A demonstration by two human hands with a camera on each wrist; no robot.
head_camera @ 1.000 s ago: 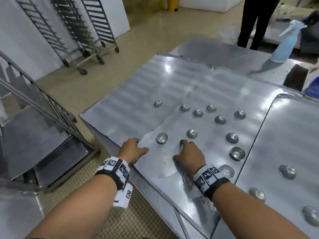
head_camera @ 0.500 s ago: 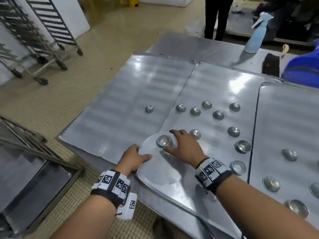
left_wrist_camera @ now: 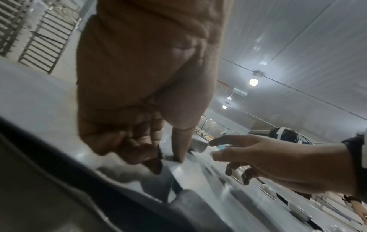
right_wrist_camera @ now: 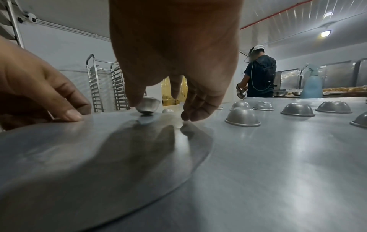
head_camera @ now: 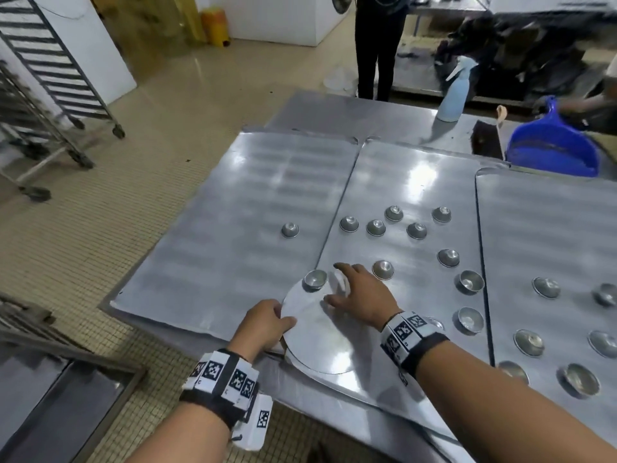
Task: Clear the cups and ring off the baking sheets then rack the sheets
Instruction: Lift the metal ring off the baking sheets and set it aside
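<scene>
Three baking sheets lie side by side on a steel table: left (head_camera: 250, 195), middle (head_camera: 400, 182), right (head_camera: 541, 212). A round flat metal disc (head_camera: 317, 339) (right_wrist_camera: 99, 149) lies on the middle sheet's near corner. My left hand (head_camera: 270, 324) (left_wrist_camera: 158, 160) pinches the disc's left edge, thumb on top. One upright small metal cup (head_camera: 315, 279) (right_wrist_camera: 149, 104) stands on the disc's far rim. My right hand (head_camera: 334, 284) (right_wrist_camera: 160, 108) hovers just right of that cup with its fingers spread and fingertips on the disc. Several more cups sit on the sheets, mostly upside down.
A pale blue spray bottle (head_camera: 455, 91), a brush (head_camera: 485, 142) and a blue dustpan (head_camera: 554, 145) stand at the table's far right. Wheeled racks (head_camera: 50, 61) stand far left. A rack holding sheets (head_camera: 50, 396) is near left. A person (head_camera: 377, 45) stands beyond the table.
My right hand has moved left from an upside-down cup to the upright cup on the disc, its fingers uncurling. My left hand has closed on the disc's edge.
</scene>
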